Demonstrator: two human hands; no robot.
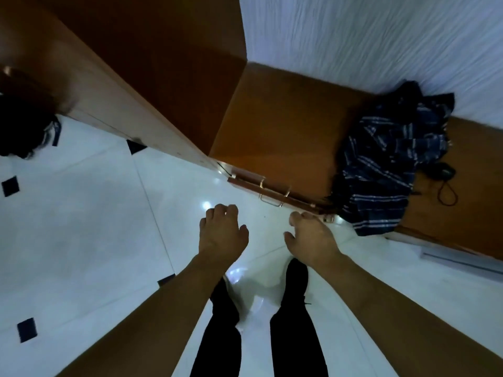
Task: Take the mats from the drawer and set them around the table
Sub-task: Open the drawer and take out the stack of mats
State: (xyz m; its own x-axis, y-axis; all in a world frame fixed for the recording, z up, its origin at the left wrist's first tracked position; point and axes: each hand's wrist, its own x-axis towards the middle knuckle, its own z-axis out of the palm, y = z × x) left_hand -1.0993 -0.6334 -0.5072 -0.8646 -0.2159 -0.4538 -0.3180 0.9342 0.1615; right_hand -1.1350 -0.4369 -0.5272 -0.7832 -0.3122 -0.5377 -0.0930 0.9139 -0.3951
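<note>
Head view: I look straight down at a white tiled floor (81,227). My left hand (221,232) and right hand (310,238) reach forward, both empty, fingers loosely curled, palms down, held above the floor. Ahead of them is a low wooden cabinet (285,126) with drawer fronts seen edge-on; a metal drawer handle (272,194) sits just beyond my fingertips. No mats visible. A dark striped cloth (386,164) lies on the cabinet top, draping over its front edge.

The drawer (261,190) front hides its contents; no mats show. A dark shape (19,118) is cut off at the left edge. The wall (367,36) is motion-blurred.
</note>
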